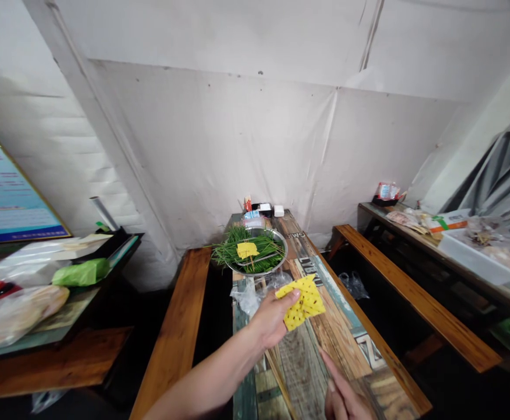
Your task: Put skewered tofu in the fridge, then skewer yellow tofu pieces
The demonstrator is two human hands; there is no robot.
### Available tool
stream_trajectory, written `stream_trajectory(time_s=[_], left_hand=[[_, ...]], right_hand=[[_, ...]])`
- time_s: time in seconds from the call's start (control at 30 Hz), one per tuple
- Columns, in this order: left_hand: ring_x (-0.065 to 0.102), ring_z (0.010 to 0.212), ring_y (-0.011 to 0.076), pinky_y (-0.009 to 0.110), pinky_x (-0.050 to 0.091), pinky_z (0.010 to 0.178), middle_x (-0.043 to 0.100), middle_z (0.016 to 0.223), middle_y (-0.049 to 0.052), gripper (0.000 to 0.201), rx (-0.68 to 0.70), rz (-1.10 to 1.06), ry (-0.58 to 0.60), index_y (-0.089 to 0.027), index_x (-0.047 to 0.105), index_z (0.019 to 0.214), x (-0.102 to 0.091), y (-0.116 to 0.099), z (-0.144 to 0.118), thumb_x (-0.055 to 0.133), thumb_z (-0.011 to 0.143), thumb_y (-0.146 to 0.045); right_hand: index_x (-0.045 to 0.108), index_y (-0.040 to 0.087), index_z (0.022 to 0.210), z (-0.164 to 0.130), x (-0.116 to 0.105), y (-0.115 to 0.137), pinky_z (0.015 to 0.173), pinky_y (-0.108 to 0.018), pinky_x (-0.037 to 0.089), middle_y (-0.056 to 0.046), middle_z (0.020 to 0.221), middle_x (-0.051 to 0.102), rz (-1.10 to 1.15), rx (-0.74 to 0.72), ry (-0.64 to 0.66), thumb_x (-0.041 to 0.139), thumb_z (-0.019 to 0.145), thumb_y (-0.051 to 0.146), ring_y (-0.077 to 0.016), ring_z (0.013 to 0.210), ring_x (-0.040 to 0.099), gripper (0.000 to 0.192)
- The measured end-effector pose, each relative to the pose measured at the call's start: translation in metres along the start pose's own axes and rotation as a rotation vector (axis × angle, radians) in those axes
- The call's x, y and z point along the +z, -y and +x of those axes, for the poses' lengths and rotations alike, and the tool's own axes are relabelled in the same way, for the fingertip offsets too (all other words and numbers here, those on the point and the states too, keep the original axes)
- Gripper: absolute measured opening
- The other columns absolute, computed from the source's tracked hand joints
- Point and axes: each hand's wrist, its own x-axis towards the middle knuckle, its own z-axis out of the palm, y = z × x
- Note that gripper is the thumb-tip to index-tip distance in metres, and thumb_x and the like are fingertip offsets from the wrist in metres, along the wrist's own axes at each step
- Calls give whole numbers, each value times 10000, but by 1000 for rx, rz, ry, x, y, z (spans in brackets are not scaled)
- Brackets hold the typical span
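Left hand [272, 318] pinches a yellow perforated sheet [304, 301] between thumb and fingers, held in air above the surface [346, 344], just nearer the camera than the metal bowl [255, 252]. Right hand [340, 394] sits low, nearer than the sheet, fingers loosely extended, holding nothing that shows; partly cut off by the frame edge. The bowl holds green chives [231, 248] with one yellow piece [247, 250] lying on top and thin sticks across it. Clear plastic bag [248, 296] lies just in front of the bowl, left of the held sheet. Skewer sticks [276, 364] lie on the surface below the left hand. Progress, judged: one yellow piece in the bowl, a second in hand, not yet put down or skewered.
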Motion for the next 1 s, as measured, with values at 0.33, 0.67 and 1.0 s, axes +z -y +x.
stream_trajectory(time_s=[0.33, 0.67, 1.0], left_hand=[[619, 854, 235, 391, 471, 807, 661, 912, 133, 317, -29, -59, 34, -98, 597, 957, -4, -2, -4, 654, 675, -232], [638, 712, 204, 367, 490, 728, 670, 753, 99, 298, 88, -15, -141, -97, 582, 874, -15, -10, -6, 683, 638, -248], [634, 660, 249, 361, 497, 596, 662, 694, 108, 291, -13, -8, -157, -107, 573, 748, -43, 15, -7, 719, 575, -289]], right_hand=[[449, 91, 1245, 10, 2, 38, 390, -165, 371, 57, 372, 372, -5, -8, -16, 254, 851, 520, -91, 332, 375, 615], [463, 136, 1222, 12, 15, 44, 391, -190, 371, 64, 371, 380, -20, 73, 53, 274, 829, 542, -114, 328, 410, 596], [509, 192, 796, 47, 36, 32, 458, -206, 383, 44, 412, 449, -133, -55, 169, 208, 860, 504, -125, 388, 467, 438]])
